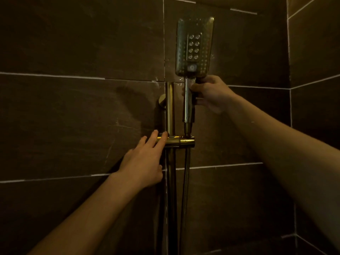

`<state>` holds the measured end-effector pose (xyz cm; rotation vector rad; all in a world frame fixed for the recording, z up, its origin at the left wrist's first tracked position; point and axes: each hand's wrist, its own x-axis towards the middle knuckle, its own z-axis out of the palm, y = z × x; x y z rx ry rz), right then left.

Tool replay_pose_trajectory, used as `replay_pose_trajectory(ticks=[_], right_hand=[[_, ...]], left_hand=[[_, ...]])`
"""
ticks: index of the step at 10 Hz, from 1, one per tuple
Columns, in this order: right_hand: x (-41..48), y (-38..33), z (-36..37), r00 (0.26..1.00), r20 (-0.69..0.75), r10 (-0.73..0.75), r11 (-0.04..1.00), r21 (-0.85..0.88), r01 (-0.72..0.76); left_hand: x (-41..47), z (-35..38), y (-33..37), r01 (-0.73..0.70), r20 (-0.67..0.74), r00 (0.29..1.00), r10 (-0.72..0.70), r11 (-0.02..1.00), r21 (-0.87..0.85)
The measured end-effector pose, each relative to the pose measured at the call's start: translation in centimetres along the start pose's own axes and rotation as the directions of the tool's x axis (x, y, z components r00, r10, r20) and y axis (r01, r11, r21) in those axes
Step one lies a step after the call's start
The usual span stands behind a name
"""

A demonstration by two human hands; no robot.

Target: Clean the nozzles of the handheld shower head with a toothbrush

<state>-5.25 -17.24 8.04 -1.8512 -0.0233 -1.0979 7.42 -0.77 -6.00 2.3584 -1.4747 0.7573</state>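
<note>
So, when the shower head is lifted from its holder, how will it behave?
Probably top-heavy: the shower head has a wide face above the slim handle the right hand grips. Its shiny metal looks slippery. The hose may tug.

Dark tiled wall point(73, 43) with a vertical brass rail point(169, 107), shower head point(195, 46) upright at its slider bracket point(184, 142).

In dim light we gripped the shower head point(195, 46) by its handle with our right hand point(209, 94), nozzle face toward us, while the straight fingers of our left hand point(145, 162) rested on the brass holder point(181, 141) on the rail point(169, 107) against the dark tiled wall point(73, 43).
</note>
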Motion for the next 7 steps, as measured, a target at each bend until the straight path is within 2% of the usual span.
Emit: replay_pose_trajectory(ticks=[3, 4, 6, 7], right_hand=[[-1.9, 4.3, 0.3, 0.995, 0.056, 0.079, 0.989, 0.119, -0.085], [-2.1, 4.8, 0.7, 0.994, 0.085, 0.075, 0.992, 0.091, -0.082], [-4.2, 5.2, 1.3, 0.984, 0.035, 0.173, 0.984, -0.057, -0.171], [-8.0, 8.2, 1.4, 0.978, -0.008, 0.210, 0.936, -0.289, -0.203]], left_hand=[[0.0, 0.6, -0.2, 0.004, -0.014, 1.000, -0.005, 0.999, -0.053], [-0.2, 0.6, -0.1, 0.019, -0.014, 1.000, -0.021, 0.997, -0.071], [-0.3, -0.1, 0.2, 0.057, 0.044, 0.998, -0.054, 0.994, -0.088], [-1.4, 0.0, 0.0, 0.087, 0.088, 0.993, -0.075, 0.987, -0.135]])
